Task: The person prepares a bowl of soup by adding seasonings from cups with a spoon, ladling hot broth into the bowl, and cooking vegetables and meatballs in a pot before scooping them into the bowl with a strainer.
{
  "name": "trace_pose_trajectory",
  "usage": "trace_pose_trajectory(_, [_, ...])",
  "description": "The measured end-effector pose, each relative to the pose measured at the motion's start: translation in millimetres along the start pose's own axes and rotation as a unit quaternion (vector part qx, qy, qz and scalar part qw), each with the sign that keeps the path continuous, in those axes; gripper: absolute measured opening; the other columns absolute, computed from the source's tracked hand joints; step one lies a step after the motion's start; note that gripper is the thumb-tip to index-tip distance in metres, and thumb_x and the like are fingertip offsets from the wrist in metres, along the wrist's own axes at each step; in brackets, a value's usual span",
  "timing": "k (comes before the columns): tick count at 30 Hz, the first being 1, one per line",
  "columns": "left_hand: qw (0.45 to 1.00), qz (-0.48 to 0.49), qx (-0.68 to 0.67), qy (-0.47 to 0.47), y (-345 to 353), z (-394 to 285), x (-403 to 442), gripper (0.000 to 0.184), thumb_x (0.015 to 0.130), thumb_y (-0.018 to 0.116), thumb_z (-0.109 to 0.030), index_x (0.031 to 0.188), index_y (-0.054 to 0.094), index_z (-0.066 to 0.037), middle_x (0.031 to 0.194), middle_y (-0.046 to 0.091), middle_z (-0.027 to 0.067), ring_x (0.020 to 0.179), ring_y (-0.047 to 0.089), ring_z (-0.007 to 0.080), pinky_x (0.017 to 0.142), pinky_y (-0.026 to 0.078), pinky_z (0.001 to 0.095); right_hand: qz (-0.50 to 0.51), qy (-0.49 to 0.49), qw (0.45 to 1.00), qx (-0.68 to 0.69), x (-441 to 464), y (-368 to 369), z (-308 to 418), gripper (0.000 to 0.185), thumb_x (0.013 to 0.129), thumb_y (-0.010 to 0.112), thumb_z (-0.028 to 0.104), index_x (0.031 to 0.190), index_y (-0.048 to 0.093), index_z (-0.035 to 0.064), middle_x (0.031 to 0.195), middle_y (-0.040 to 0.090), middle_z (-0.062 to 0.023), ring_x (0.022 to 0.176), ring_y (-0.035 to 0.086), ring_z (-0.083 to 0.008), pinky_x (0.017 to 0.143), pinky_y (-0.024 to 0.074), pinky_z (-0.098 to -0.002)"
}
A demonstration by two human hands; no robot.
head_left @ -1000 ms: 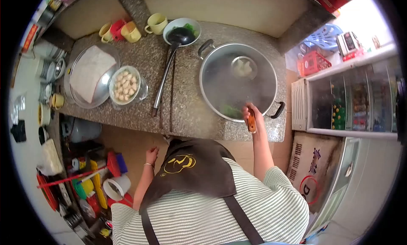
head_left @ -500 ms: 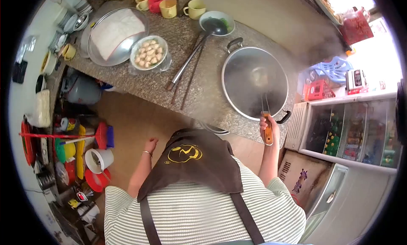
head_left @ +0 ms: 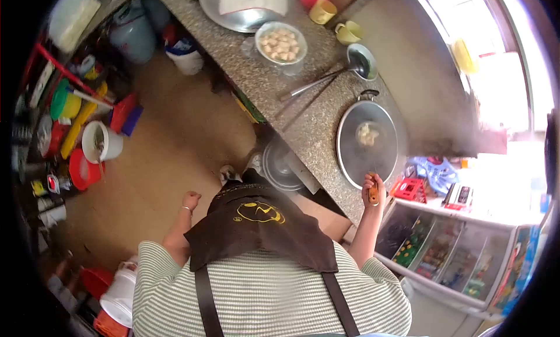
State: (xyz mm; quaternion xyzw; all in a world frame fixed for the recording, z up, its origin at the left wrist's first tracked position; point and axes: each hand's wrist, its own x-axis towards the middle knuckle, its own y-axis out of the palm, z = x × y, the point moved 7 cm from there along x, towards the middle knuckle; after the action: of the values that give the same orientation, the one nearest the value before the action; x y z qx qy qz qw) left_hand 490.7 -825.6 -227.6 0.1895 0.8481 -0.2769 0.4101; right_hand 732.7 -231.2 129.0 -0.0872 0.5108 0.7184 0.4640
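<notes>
My right hand (head_left: pixel 374 189) is wrapped round the orange-brown handle (head_left: pixel 373 195) of a strainer, at the near rim of a large steaming pot (head_left: pixel 345 162). Inside the pot, the strainer's round basket holds pale pieces of food (head_left: pixel 368 135); steam blurs them. My left hand (head_left: pixel 191 200) hangs at my side above the floor, away from the counter, with its fingers curled in and nothing seen in them. A bracelet circles that wrist.
On the counter (head_left: pixel 245 58) are a bowl of pale round pieces (head_left: pixel 281 44), a metal tray (head_left: pixel 242 21), yellow cups (head_left: pixel 349 32) and a ladle (head_left: pixel 318 84) resting in a bowl. Buckets (head_left: pixel 102 141) stand at left; a glass-doored fridge (head_left: pixel 443 249) is at right.
The view has turned, so the counter now runs diagonally. My right hand keeps its hold on the handle at the pot's rim. My left hand still hangs at my side.
</notes>
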Motion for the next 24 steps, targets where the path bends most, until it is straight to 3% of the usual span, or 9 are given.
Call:
trace_pose_trajectory(1, [1.000,-0.012,0.014,-0.020,-9,11,-12,0.027,0.073,0.067,-0.020,0.092,0.064,-0.001,0.089,0.065,0.0107,0.086,0.060,0.0206,0.079,0.046,0.0323,-0.014,-0.033,0.999,-0.015,2,9,4,0.020,0.091,0.044,0.014,0.101,0.045,-0.0029,0.083,0.045,-0.0082,0.064,0.047,-0.0133,0.054,0.0458,-0.0223])
trace_pose_trajectory(5, [0.995,-0.014,-0.075,-0.066,-23,63,-15,0.023,0.072,0.067,-0.018,0.088,0.065,-0.001,0.082,0.065,0.0095,0.082,0.061,0.0202,0.076,0.047,0.0326,0.030,-0.076,0.986,-0.148,10,54,-15,0.013,0.092,0.046,0.017,0.094,0.048,0.0038,0.080,0.045,-0.0053,0.063,0.047,-0.0115,0.052,0.0464,-0.0229])
trace_pose_trajectory(7, [0.997,-0.071,-0.013,0.036,-24,78,-9,0.022,0.071,0.068,-0.017,0.086,0.066,-0.002,0.080,0.065,0.0083,0.078,0.060,0.0179,0.073,0.047,0.0313,0.011,-0.071,0.973,-0.217,8,100,-36,0.013,0.092,0.047,0.019,0.096,0.049,0.0063,0.080,0.047,-0.0039,0.060,0.045,-0.0097,0.049,0.0439,-0.0206])
trace_pose_trajectory(10, [0.988,-0.095,-0.119,-0.033,-20,74,-21,0.023,0.071,0.068,-0.017,0.088,0.066,-0.002,0.079,0.065,0.0077,0.076,0.060,0.0164,0.072,0.047,0.0294,0.002,-0.094,0.950,-0.297,21,166,-69,0.013,0.091,0.049,0.019,0.095,0.050,0.0062,0.079,0.050,-0.0039,0.053,0.040,-0.0069,0.042,0.0352,-0.0161])
trace_pose_trajectory(13, [0.982,-0.090,-0.165,-0.032,0,72,-12,0.025,0.072,0.068,-0.018,0.090,0.065,-0.002,0.081,0.064,0.0070,0.077,0.059,0.0163,0.073,0.047,0.0282,0.125,-0.029,0.931,-0.343,53,217,-109,0.012,0.090,0.049,0.017,0.093,0.050,0.0059,0.078,0.051,-0.0044,0.054,0.042,-0.0073,0.042,0.0344,-0.0178])
trace_pose_trajectory(17, [0.979,-0.105,-0.173,-0.032,28,45,-31,0.027,0.073,0.068,-0.020,0.092,0.064,-0.001,0.083,0.064,0.0071,0.079,0.059,0.0164,0.074,0.047,0.0288,0.122,-0.053,0.879,-0.457,85,241,-140,0.009,0.088,0.052,0.013,0.091,0.049,0.0054,0.075,0.051,-0.0041,0.054,0.041,-0.0080,0.043,0.0336,-0.0207])
trace_pose_trajectory(19, [0.982,-0.091,-0.164,-0.033,50,47,-32,0.027,0.073,0.068,-0.021,0.092,0.064,-0.001,0.085,0.065,0.0077,0.080,0.060,0.0175,0.075,0.047,0.0300,0.165,-0.095,0.843,-0.503,98,242,-152,0.018,0.086,0.052,0.010,0.102,0.050,0.0032,0.071,0.049,-0.0019,0.052,0.042,-0.0074,0.042,0.0343,-0.0207])
trace_pose_trajectory(21, [0.984,-0.091,-0.149,-0.019,70,48,-34,0.028,0.074,0.067,-0.023,0.093,0.064,-0.002,0.087,0.065,0.0087,0.082,0.060,0.0199,0.076,0.047,0.0314,0.172,-0.205,0.742,-0.615,109,236,-153,0.037,0.086,0.052,0.008,0.121,0.044,0.0014,0.069,0.047,-0.0010,0.050,0.043,-0.0077,0.041,0.0365,-0.0225])
trace_pose_trajectory(24, [0.988,-0.120,-0.092,0.006,104,49,-32,0.030,0.075,0.065,-0.027,0.093,0.065,-0.003,0.089,0.066,0.0131,0.084,0.062,0.0240,0.077,0.047,0.0333,0.236,-0.411,0.533,-0.701,129,219,-132,0.050,0.086,0.054,0.008,0.131,0.035,-0.0004,0.075,0.053,-0.0028,0.055,0.045,-0.0070,0.043,0.0375,-0.0232])
